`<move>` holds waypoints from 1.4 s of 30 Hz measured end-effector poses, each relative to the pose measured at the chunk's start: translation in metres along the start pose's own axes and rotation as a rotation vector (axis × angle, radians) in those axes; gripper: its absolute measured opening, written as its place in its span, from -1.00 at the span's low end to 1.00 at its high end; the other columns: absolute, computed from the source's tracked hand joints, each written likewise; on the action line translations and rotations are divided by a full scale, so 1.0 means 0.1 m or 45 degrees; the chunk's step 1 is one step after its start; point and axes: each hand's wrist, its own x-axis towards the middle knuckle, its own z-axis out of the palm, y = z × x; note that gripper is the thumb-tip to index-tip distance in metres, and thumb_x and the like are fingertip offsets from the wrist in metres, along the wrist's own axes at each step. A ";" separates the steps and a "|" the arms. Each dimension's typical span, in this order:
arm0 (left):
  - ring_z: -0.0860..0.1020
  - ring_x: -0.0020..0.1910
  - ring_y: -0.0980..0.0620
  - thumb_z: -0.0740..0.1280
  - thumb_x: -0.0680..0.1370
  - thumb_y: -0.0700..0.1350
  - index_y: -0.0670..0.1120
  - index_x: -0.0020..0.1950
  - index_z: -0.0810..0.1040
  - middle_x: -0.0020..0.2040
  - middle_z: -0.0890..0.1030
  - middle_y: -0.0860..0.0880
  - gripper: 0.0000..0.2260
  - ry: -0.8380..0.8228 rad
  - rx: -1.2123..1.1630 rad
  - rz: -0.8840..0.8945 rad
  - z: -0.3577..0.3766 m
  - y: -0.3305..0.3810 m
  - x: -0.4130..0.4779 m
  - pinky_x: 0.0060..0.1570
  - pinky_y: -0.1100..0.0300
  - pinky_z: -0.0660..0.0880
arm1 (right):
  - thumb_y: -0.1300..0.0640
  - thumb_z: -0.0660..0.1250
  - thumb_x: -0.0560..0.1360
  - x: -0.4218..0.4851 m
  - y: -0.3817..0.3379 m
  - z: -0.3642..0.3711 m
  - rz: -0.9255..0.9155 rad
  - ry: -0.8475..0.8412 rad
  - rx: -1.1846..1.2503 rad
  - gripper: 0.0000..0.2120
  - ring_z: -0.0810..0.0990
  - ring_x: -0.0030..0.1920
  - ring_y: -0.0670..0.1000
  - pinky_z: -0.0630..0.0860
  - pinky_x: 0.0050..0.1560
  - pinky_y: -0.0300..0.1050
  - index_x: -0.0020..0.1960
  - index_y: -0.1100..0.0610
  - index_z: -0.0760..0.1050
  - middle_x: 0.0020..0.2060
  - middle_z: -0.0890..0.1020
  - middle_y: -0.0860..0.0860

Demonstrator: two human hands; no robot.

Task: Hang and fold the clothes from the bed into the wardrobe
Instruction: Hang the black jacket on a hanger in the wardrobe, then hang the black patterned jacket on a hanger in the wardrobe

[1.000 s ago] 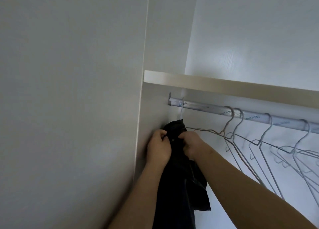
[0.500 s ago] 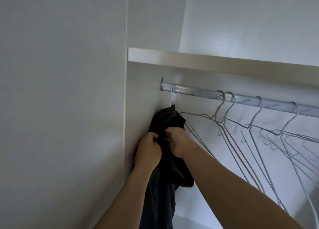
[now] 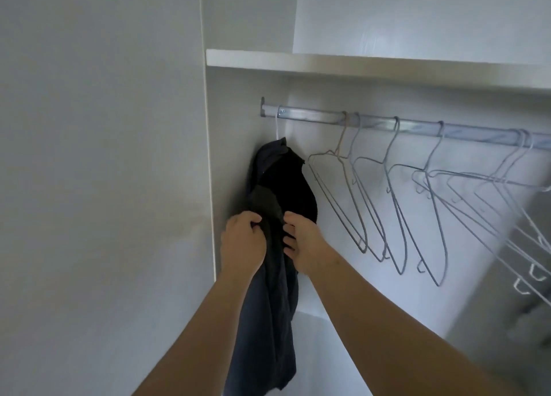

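Note:
A dark garment (image 3: pixel 283 184) hangs from a white hanger hook (image 3: pixel 277 124) at the far left end of the wardrobe rail (image 3: pixel 313 117), close to the side panel. My left hand (image 3: pixel 243 242) grips the garment's left front edge at mid height. Just to the right, my right hand (image 3: pixel 304 240) pinches the facing edge with curled fingers. The cloth below my hands falls down between my forearms. The hanger's shoulders are hidden inside the garment.
Several empty wire hangers (image 3: pixel 396 193) hang along the rail to the right. A white shelf (image 3: pixel 357 63) runs above the rail. The white wardrobe side panel (image 3: pixel 104 187) fills the left of the view.
Both hands have slid down the garment from near its collar to mid height. The view has tilted lower, showing more of the hanging cloth and hangers.

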 end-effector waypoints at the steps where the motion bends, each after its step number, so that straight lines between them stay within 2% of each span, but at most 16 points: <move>1: 0.50 0.10 -0.07 0.16 0.56 -0.28 -0.16 0.17 0.52 0.15 0.53 -0.14 -0.77 -0.029 -0.067 -0.008 -0.02 0.02 -0.18 0.17 0.08 0.43 | 0.11 0.21 0.58 -0.13 0.09 -0.07 0.014 0.009 0.003 -0.63 0.38 0.30 0.09 0.30 0.29 -0.08 0.37 0.12 0.35 0.34 0.41 0.08; 3: 0.47 0.05 0.04 0.16 0.58 -0.27 -0.16 0.20 0.49 0.12 0.52 -0.07 -0.77 -0.135 -0.206 -0.064 -0.07 0.10 -0.61 0.09 0.24 0.39 | 0.10 0.20 0.59 -0.44 0.30 -0.23 0.054 0.051 0.014 -0.58 0.34 0.36 0.11 0.28 0.33 -0.06 0.43 0.12 0.29 0.38 0.38 0.09; 6: 0.44 -0.01 0.12 0.15 0.61 -0.21 -0.12 0.25 0.45 0.06 0.48 0.03 -0.76 -0.290 -0.303 -0.172 -0.09 0.11 -1.16 0.00 0.31 0.36 | 0.09 0.17 0.61 -0.86 0.65 -0.45 0.119 0.111 0.012 -0.61 0.32 0.40 0.12 0.26 0.39 0.00 0.41 0.15 0.30 0.40 0.35 0.10; 9: 0.45 -0.22 0.21 0.15 0.62 -0.16 -0.12 0.27 0.44 0.05 0.47 0.00 -0.76 -0.406 -0.330 -0.328 -0.05 0.02 -1.70 -0.23 0.43 0.36 | 0.11 0.20 0.60 -1.34 1.07 -0.73 0.221 0.209 0.062 -0.70 0.36 0.37 0.14 0.30 0.38 0.02 0.30 0.15 0.38 0.36 0.40 0.12; 10: 0.48 -0.24 0.22 0.14 0.63 -0.18 -0.16 0.28 0.44 0.04 0.47 -0.01 -0.75 -0.439 -0.348 -0.371 -0.03 -0.03 -1.84 -0.26 0.45 0.37 | 0.13 0.22 0.59 -1.46 1.18 -0.81 0.241 0.235 0.084 -0.74 0.37 0.36 0.16 0.31 0.35 0.02 0.25 0.16 0.40 0.35 0.41 0.13; 12: 0.50 -0.16 0.21 0.17 0.61 -0.21 -0.18 0.26 0.46 0.01 0.49 0.00 -0.76 -0.522 -0.353 -0.424 0.01 -0.10 -2.15 -0.16 0.36 0.42 | 0.13 0.25 0.57 -1.72 1.43 -0.99 0.293 0.317 0.114 -0.72 0.39 0.34 0.17 0.33 0.31 0.01 0.25 0.17 0.41 0.32 0.44 0.13; 15: 0.49 -0.10 0.05 0.20 0.58 -0.20 -0.10 0.16 0.51 -0.10 0.52 0.03 -0.81 -0.620 -0.295 -0.486 0.03 -0.20 -2.53 -0.06 0.20 0.45 | 0.13 0.27 0.55 -2.09 1.72 -1.17 0.348 0.429 0.167 -0.70 0.42 0.30 0.16 0.36 0.26 0.00 0.26 0.17 0.44 0.28 0.48 0.13; 21: 0.51 0.07 -0.02 0.22 0.58 -0.18 -0.09 0.16 0.49 0.07 0.54 -0.05 -0.83 -0.914 -0.278 -0.509 -0.05 -0.41 -3.13 0.12 0.11 0.45 | 0.11 0.26 0.55 -2.69 2.33 -1.25 0.385 0.620 0.322 -0.75 0.48 0.10 0.12 0.37 0.07 -0.06 0.21 0.16 0.47 0.10 0.53 0.08; 24: 0.53 0.03 -0.01 0.24 0.57 -0.18 -0.05 0.11 0.49 0.03 0.55 -0.03 -0.85 -1.060 -0.262 -0.530 -0.22 -0.58 -3.38 0.00 0.18 0.45 | 0.12 0.26 0.54 -2.97 2.64 -1.13 0.411 0.749 0.415 -0.84 0.52 -0.06 0.06 0.38 0.01 -0.08 0.09 0.12 0.51 -0.04 0.57 0.04; 26: 0.53 -0.08 0.02 0.25 0.55 -0.21 -0.04 0.05 0.50 -0.06 0.55 -0.03 -0.88 -1.170 -0.243 -0.565 -0.35 -0.72 -3.56 -0.18 0.24 0.42 | 0.12 0.26 0.53 -3.21 2.89 -1.01 0.427 0.840 0.501 -0.89 0.50 -0.20 0.02 0.39 -0.12 -0.12 0.03 0.09 0.51 -0.11 0.58 0.02; 28: 0.51 -0.20 0.02 0.26 0.52 -0.23 -0.06 0.01 0.52 -0.17 0.56 -0.03 -0.88 -1.262 -0.202 -0.581 -0.48 -0.85 -3.76 -0.28 0.25 0.38 | 0.13 0.25 0.54 -3.46 3.12 -0.91 0.434 0.913 0.579 -0.90 0.49 -0.24 0.01 0.35 -0.24 -0.15 0.02 0.09 0.50 -0.16 0.57 0.01; 30: 0.53 -0.20 -0.01 0.26 0.52 -0.23 -0.09 0.00 0.54 -0.21 0.57 -0.05 -0.88 -1.391 -0.159 -0.569 -0.60 -0.92 -4.01 -0.27 0.24 0.37 | 0.13 0.24 0.54 -3.76 3.37 -0.83 0.439 1.021 0.682 -0.92 0.50 -0.23 0.02 0.35 -0.27 -0.15 -0.02 0.08 0.50 -0.17 0.57 0.01; 34: 0.56 -0.15 0.03 0.21 0.55 -0.23 -0.02 -0.15 0.50 -0.10 0.59 -0.06 -0.84 -1.614 -0.110 -0.468 -0.81 -0.88 -4.54 -0.14 0.20 0.44 | 0.11 0.24 0.54 -4.41 3.75 -0.74 0.422 1.227 0.827 -0.93 0.50 -0.22 0.01 0.38 -0.25 -0.15 -0.04 0.06 0.49 -0.16 0.57 0.00; 37: 0.54 -0.23 0.07 0.21 0.55 -0.24 -0.01 -0.16 0.48 -0.12 0.57 -0.05 -0.84 -1.827 -0.060 -0.318 -0.95 -0.76 -5.09 -0.21 0.24 0.40 | 0.10 0.23 0.54 -5.04 4.01 -0.71 0.369 1.422 0.951 -0.93 0.50 -0.21 0.00 0.39 -0.24 -0.15 -0.03 0.06 0.49 -0.14 0.57 0.00; 42: 0.53 -0.22 0.05 0.19 0.57 -0.21 -0.02 -0.15 0.48 -0.17 0.56 -0.02 -0.84 -2.109 0.033 -0.159 -1.22 -0.60 -6.03 -0.27 0.21 0.38 | 0.09 0.24 0.55 -6.06 4.43 -0.61 0.257 1.687 1.153 -0.93 0.51 -0.21 -0.01 0.39 -0.26 -0.16 -0.06 0.06 0.49 -0.14 0.57 -0.01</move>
